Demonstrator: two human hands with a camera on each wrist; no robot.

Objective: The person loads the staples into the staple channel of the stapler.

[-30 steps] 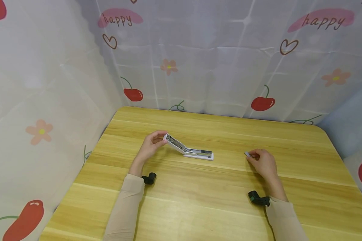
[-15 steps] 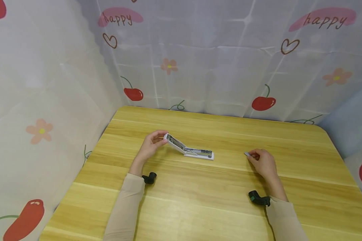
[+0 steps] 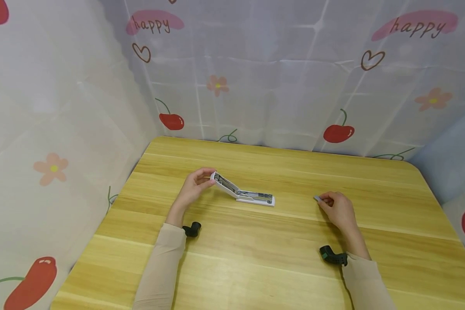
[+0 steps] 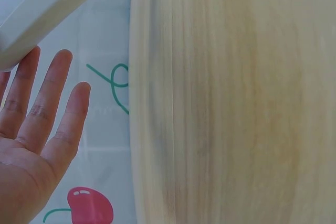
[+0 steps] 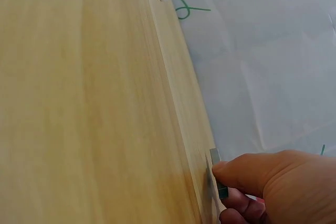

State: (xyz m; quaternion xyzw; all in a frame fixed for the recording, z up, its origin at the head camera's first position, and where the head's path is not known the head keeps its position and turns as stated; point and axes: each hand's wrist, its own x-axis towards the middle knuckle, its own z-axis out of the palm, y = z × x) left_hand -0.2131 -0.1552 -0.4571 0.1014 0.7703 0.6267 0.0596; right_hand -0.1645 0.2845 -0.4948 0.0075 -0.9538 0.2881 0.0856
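Note:
A white stapler (image 3: 255,198) lies folded open on the table, its base flat and its top arm slanting up to the left. My left hand (image 3: 193,187) pinches the raised end of that arm between thumb and fingers. In the left wrist view the white stapler arm (image 4: 44,11) crosses the upper corner above the left hand (image 4: 39,124), with some fingers off it. To the right, my right hand (image 3: 339,210) pinches a small grey strip of staples (image 3: 317,198) above the table. The right wrist view shows the staple strip (image 5: 214,157) between thumb and fingers of the right hand (image 5: 283,182).
The wooden table (image 3: 255,258) has rounded far corners. A printed curtain (image 3: 263,86) hangs right behind its far edge, and another stretch runs along the left. A black wrist camera (image 3: 192,229) sits by the left sleeve, another black camera (image 3: 332,255) by the right.

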